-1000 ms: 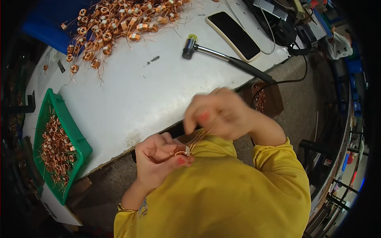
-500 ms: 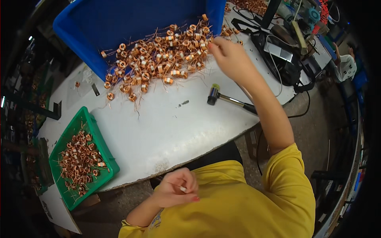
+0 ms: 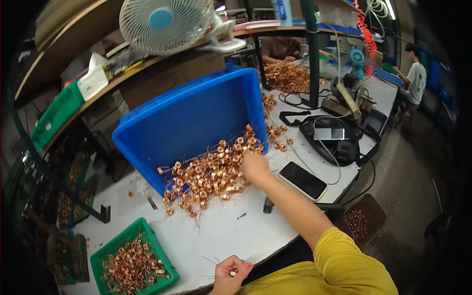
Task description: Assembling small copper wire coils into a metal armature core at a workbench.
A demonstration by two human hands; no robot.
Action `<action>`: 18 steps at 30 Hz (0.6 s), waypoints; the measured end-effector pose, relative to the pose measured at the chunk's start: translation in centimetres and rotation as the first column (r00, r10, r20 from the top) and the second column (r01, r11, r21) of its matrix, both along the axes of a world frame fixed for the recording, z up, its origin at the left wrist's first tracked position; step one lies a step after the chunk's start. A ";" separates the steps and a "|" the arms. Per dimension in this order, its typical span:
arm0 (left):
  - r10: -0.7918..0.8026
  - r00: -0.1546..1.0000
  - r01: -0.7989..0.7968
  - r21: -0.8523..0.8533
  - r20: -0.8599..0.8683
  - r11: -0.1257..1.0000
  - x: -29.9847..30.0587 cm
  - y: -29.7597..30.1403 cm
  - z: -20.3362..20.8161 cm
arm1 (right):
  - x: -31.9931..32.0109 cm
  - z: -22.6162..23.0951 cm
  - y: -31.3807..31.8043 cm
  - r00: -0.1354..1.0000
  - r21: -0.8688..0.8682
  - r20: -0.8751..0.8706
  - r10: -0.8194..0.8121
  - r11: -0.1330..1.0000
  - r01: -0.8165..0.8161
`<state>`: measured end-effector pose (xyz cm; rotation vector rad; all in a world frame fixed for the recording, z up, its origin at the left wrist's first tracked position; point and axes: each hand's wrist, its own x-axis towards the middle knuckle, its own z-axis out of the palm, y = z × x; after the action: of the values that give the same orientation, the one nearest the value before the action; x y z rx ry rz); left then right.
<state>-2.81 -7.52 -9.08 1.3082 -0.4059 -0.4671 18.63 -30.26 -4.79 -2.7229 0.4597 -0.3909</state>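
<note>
My left hand (image 3: pixel 229 276) is closed near the table's front edge. Thin wire leads and a small white part of a copper coil (image 3: pixel 233 273) stick out between its fingers. My right hand (image 3: pixel 254 168) reaches into the right side of a heap of copper coils (image 3: pixel 204 174), its fingertips hidden among them. The heap spills from a tipped blue bin (image 3: pixel 189 118) onto the white table (image 3: pixel 231 231). A green tray (image 3: pixel 160 248) at the lower left holds many more coils. Beneath my right forearm, the hammer's dark head (image 3: pixel 268 205) shows; the forearm covers part of its handle.
A phone (image 3: pixel 302 179) lies right of my forearm, with a black bag (image 3: pixel 332 142) and cables behind it. A fan (image 3: pixel 164 19) stands on the shelf above the bin. Another heap of coils (image 3: pixel 287 77) lies before a person at the back. Another person (image 3: pixel 415 83) is at the far right.
The view has tilted up, bringing the shelf, fan and phone into sight. My right hand has moved from the bin's right corner further into the heap. My left hand stays closed on its coil.
</note>
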 end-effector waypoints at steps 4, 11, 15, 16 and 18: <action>0.010 0.985 -0.045 -0.200 -0.171 0.979 1.1 -0.4 0.7 | -1.1 1.3 -1.4 1.000 0.187 -0.013 -0.011 0.982 0.013; -0.049 0.809 -0.225 -0.386 -0.586 0.895 2.3 -0.6 2.0 | -5.7 1.1 -4.4 0.998 0.431 0.022 0.062 0.900 -0.065; -0.214 0.679 -0.227 -0.479 -0.702 0.848 3.2 -0.6 2.0 | -7.6 0.1 -4.9 0.990 0.648 0.051 0.135 0.749 -0.135; -0.283 0.648 -0.216 -0.527 -0.707 0.822 3.4 -0.7 2.0 | -8.1 -0.1 -5.0 0.984 0.722 0.063 0.166 0.674 -0.160; -0.357 0.610 -0.193 -0.570 -0.707 0.798 3.6 -1.0 2.0 | -9.3 -0.2 -5.0 0.980 0.788 0.084 0.179 0.590 -0.175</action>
<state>0.78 -8.56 -7.07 0.3434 0.1589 -0.8733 9.31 -35.29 -5.03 -1.8491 0.2566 -0.0734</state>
